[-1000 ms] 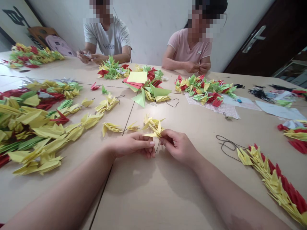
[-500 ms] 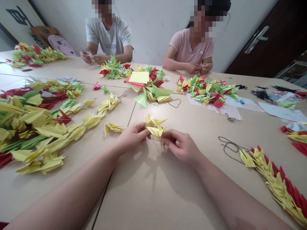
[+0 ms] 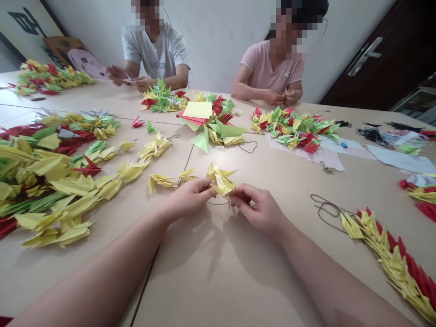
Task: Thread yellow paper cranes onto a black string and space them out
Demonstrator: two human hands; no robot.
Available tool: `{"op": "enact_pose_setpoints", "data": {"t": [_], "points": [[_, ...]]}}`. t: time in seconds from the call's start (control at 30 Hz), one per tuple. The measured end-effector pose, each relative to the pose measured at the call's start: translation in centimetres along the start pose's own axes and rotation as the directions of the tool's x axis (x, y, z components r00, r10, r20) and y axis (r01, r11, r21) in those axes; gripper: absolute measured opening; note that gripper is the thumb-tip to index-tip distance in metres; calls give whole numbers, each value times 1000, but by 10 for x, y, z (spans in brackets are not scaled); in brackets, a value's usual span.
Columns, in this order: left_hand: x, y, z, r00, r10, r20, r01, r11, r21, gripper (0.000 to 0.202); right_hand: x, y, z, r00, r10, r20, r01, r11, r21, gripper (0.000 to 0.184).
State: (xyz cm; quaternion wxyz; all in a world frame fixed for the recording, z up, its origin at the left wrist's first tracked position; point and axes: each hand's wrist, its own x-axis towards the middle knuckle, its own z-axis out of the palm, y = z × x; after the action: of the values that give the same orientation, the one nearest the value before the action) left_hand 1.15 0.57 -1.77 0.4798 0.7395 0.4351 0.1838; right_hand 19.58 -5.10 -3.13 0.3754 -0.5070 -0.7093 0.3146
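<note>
Yellow folded paper cranes point(image 3: 222, 179) are held just above the table between my two hands. My left hand point(image 3: 194, 195) is closed, with thumb and fingertips pinching the left side of the cranes. My right hand point(image 3: 257, 206) pinches their right side, its fingers curled. Below the cranes, a thin dark cord point(image 3: 218, 203) curves from one hand toward the other; where it enters the paper is hidden. Past my left hand lies a short string of yellow cranes point(image 3: 163, 180).
Strung yellow, red and green cranes point(image 3: 64, 186) cover the left of the table. A yellow-and-red crane garland point(image 3: 397, 263) with looped cord lies at right. Square paper sheets point(image 3: 197, 110) and crane piles point(image 3: 294, 127) sit farther back. Two people sit opposite, their hands at small work.
My left hand has shifted slightly along the cranes, and the cord beneath now hangs in a wider curve. Across the table, the left person's hands have moved apart.
</note>
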Motion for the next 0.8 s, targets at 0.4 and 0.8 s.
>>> {"op": "enact_pose_setpoints", "data": {"t": [0.4,0.8], "points": [[-6,8,8,995,97,14,-92,973,-210,35,0,-2,-1,999,15,51,-13,999,-44,11],[-2,2,5,995,68,-68,-80,978,-191,25,0,-3,2,993,31,115,-29,999,-13,9]]}}
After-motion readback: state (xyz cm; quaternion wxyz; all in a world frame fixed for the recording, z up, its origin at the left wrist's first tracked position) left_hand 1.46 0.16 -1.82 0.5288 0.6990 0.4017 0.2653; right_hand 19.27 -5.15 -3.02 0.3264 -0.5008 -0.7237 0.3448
